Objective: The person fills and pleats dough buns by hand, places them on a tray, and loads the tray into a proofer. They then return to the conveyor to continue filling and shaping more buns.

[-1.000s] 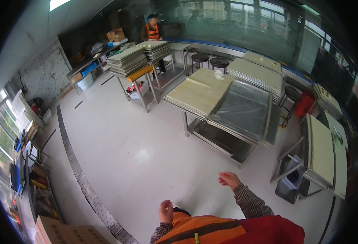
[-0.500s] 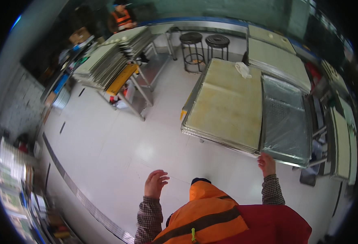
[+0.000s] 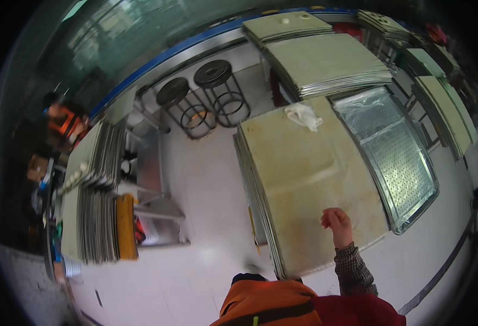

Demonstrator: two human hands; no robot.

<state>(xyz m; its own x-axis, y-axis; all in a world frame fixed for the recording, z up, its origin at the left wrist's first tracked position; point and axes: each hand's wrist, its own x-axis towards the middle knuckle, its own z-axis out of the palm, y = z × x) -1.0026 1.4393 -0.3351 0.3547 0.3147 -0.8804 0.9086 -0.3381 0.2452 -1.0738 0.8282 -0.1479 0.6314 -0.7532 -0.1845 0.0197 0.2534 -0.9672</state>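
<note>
My right hand (image 3: 338, 225): fingers half-curled, slightly parted, over the near part of one rectangular stack (image 3: 304, 185); contact cannot be judged. Stack top pale, stained, faintly creased. From my hand: 11 o'clock, one crumpled white cloth (image 3: 304, 116); 1 o'clock, one perforated metal tray (image 3: 401, 163), wrinkled clear film (image 3: 377, 122) over it; between 10 and 11, two round black stools (image 3: 213, 74).

Your sleeve (image 3: 354, 271) is dark-checked, your clothing (image 3: 271, 299) orange and red; the sheet (image 3: 304, 157) at twelve o'clock is tan-blotched cream, the stools (image 3: 213, 73) at eleven black.
</note>
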